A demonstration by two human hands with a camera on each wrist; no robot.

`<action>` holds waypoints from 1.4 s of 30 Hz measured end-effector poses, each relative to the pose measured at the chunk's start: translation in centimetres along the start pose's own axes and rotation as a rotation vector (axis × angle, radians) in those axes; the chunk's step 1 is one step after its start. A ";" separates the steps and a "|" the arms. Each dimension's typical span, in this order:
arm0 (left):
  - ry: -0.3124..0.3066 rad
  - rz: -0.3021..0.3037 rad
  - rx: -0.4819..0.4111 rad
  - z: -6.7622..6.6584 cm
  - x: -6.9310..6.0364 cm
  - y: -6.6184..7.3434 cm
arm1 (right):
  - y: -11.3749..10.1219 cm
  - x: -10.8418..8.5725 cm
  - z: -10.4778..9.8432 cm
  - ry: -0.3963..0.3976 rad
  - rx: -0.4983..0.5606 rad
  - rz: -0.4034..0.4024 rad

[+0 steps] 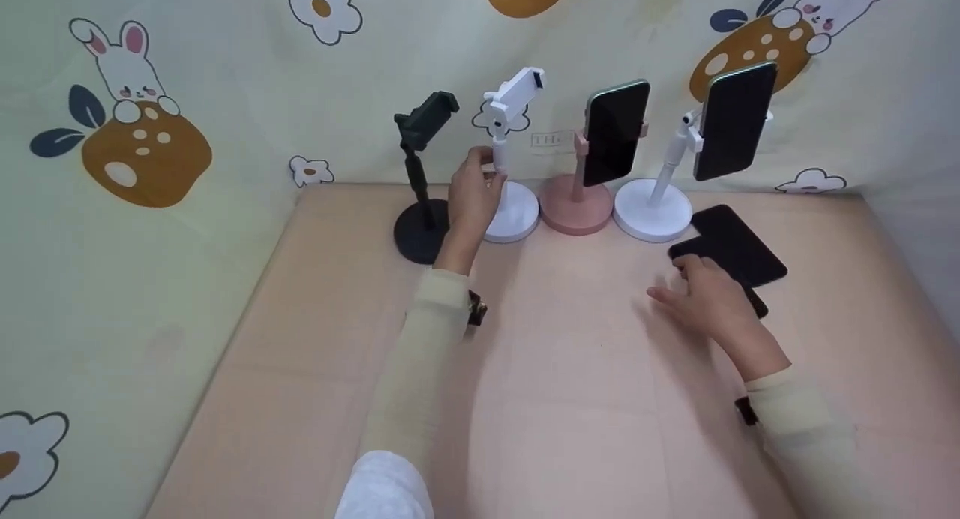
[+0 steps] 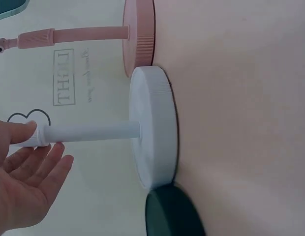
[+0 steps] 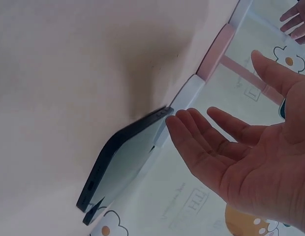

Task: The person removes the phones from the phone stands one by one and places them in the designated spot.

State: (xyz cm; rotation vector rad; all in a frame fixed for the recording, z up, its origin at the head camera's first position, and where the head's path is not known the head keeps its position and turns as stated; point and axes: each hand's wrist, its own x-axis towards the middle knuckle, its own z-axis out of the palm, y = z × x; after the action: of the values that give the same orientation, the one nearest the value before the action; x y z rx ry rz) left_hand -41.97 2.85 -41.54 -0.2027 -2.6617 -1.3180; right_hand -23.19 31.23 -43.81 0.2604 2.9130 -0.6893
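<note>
My left hand [image 1: 475,193] pinches the collar on the pole of a white phone stand [image 1: 517,217], thumb on one side and fingers on the other. The holder at the top of that stand has no phone in it. Over two dark phones lying on the table hovers my right hand [image 1: 709,298], fingers loosely spread and holding nothing. The upper phone [image 1: 744,250] lies crosswise on the lower phone [image 1: 759,306], which the hand partly hides. In the right wrist view the fingertips [image 3: 174,127] appear near the phones' edge; contact is unclear.
A black phone stand [image 1: 414,230] without a phone is left of the gripped one. To the right, a pink stand [image 1: 576,213] and another white stand [image 1: 652,213] each carry a phone. A patterned wall covering [image 1: 247,76] rises behind the pinkish table [image 1: 570,399].
</note>
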 end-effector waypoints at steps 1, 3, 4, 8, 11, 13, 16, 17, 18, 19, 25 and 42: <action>-0.001 0.000 -0.012 0.0 -0.3 -0.2 | -0.2 0.1 0.0 0.000 0.006 -0.001; 0.004 0.002 -0.026 0.2 -0.8 -0.7 | -0.7 0.2 0.2 0.000 0.017 -0.007; 0.008 0.001 -0.027 0.3 -1.1 -0.9 | -1.0 0.2 0.2 -0.002 0.021 -0.012; 0.030 0.005 0.007 0.8 -1.9 -1.0 | -1.8 0.2 0.5 -0.002 0.032 -0.030; 0.054 0.011 0.029 1.4 -2.0 -0.7 | -1.9 0.2 0.7 -0.002 0.037 -0.038; 0.065 0.025 0.017 1.7 -1.9 -0.4 | -1.9 0.2 0.7 -0.002 0.039 -0.039; 0.047 0.064 -0.033 2.4 -1.7 0.1 | -1.8 0.3 0.7 0.002 0.039 -0.039; 0.038 0.080 -0.052 2.7 -1.5 0.3 | -1.8 0.3 0.7 0.004 0.038 -0.040; 0.027 0.092 -0.070 3.0 -1.4 0.5 | -1.8 0.3 0.7 0.005 0.038 -0.041; 0.016 0.104 -0.088 3.3 -1.3 0.7 | -1.8 0.3 0.7 0.004 0.039 -0.042; -0.068 0.136 -0.136 5.2 -0.3 2.2 | -1.4 0.1 0.8 0.010 0.049 -0.041; -0.206 0.117 -0.250 9.0 1.1 5.2 | 0.8 -0.8 0.3 0.047 0.038 -0.051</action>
State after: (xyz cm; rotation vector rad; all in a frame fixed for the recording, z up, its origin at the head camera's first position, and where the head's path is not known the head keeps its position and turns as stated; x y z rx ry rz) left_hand -42.82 13.20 -42.68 -0.5455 -2.5878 -1.6701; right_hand -22.19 31.68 -44.31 0.2096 2.9631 -0.7571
